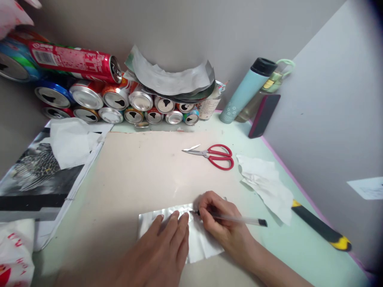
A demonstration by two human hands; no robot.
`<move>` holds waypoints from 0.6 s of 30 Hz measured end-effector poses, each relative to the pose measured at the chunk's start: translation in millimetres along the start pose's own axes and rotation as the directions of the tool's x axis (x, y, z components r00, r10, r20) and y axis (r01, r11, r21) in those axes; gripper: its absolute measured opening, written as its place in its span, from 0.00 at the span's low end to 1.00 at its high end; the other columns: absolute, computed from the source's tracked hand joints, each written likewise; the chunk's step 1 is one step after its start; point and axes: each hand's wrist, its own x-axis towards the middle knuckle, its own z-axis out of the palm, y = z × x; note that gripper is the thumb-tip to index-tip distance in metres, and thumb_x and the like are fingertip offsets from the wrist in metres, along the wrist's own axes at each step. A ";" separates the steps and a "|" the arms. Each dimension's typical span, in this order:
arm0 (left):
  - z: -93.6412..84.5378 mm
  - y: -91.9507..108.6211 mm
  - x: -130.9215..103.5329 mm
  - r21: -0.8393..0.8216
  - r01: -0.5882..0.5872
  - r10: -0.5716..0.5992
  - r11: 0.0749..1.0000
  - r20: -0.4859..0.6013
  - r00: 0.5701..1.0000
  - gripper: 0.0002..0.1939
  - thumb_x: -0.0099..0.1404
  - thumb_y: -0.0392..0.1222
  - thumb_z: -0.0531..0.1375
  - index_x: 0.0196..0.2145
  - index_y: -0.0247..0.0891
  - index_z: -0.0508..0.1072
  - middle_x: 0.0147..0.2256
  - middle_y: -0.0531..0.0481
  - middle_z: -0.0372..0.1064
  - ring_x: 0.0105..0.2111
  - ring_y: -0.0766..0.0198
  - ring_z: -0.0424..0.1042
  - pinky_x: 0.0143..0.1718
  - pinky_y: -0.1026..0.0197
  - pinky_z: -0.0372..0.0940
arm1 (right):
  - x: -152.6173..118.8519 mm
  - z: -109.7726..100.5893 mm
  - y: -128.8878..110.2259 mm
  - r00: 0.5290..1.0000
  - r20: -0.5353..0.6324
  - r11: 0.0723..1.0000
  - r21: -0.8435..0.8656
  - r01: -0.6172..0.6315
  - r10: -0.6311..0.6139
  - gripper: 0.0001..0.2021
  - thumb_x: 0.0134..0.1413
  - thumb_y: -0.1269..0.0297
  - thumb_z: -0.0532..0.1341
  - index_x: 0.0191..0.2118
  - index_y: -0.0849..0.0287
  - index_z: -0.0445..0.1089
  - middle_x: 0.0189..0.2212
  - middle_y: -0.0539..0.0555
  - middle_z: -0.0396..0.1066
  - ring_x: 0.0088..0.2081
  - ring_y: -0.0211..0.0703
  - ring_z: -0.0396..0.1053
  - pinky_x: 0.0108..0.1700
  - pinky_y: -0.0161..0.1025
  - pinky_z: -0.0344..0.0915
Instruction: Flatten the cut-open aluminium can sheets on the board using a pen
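Observation:
A silvery metal sheet (pixel 206 243) lies flat on the pale board near the bottom centre. My left hand (pixel 169 243) rests on its left part, palm down with fingers spread. On the right, my right hand (pixel 223 219) pinches a clear pen (pixel 243 219) with a black end cap; the tip points left at the sheet, close to my left fingertips. Beyond the sheet lie red-handled scissors (pixel 212 154), their blades pointing left.
Stacked drink cans (pixel 140 100) line the back, with curved metal sheets (pixel 173 79) on top. A blue bottle (pixel 247 91) and a dark phone-like slab (pixel 265 115) stand back right. Crumpled tissue (pixel 267 183) and a yellow-black handle (pixel 320 227) lie right; a bird picture (pixel 36 171) lies left.

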 end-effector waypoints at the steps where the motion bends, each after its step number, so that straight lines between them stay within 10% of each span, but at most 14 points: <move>1: -1.1 -0.1 0.5 0.000 0.006 -0.006 1.000 -0.002 1.000 0.19 0.76 0.38 0.50 0.54 0.39 0.78 0.56 0.48 0.76 0.55 0.59 0.71 0.54 0.55 0.60 | -0.3 0.1 0.5 1.000 -0.004 1.000 -0.005 0.004 -0.004 0.09 0.64 0.67 0.56 0.30 0.55 0.62 0.25 0.48 0.65 0.26 0.38 0.61 0.29 0.35 0.59; 18: -3.1 -1.6 -2.3 0.006 -0.019 0.019 1.000 0.016 1.000 0.19 0.73 0.38 0.52 0.55 0.37 0.77 0.57 0.45 0.74 0.56 0.56 0.70 0.55 0.54 0.60 | -1.4 -1.4 -0.6 0.998 0.054 1.000 -0.003 -0.009 0.009 0.09 0.65 0.69 0.54 0.31 0.55 0.60 0.27 0.47 0.64 0.28 0.38 0.60 0.30 0.35 0.57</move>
